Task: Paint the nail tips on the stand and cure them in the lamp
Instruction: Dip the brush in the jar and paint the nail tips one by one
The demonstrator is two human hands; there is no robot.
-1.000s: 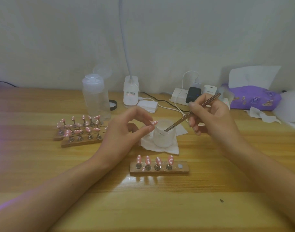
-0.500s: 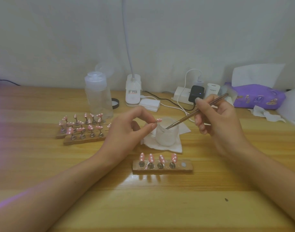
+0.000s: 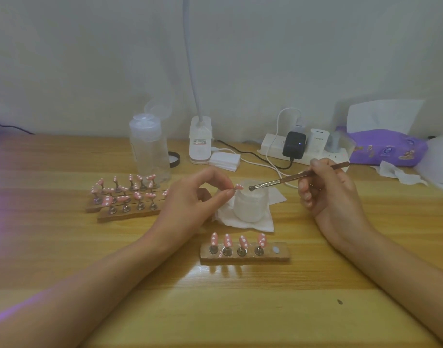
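Pink, white-dotted nail tip [image 3: 238,187] is pinched by the left hand [image 3: 190,202] at the rim of the jar [image 3: 250,205], the right hand [image 3: 325,189] gripping the brush [image 3: 290,180] just beside it; a slack pinch may drop it in, a heavy stroke smear the dots.

Bare throughout. Left hand [image 3: 190,199] and right hand [image 3: 325,194] uncovered, and behind each wrist the same: left forearm [image 3: 77,292] and right forearm [image 3: 391,272] bare to the frame edge. Short rounded nails [image 3: 315,162] on the right hand, slightly glossy. Violet tint along the left forearm's outer edge.
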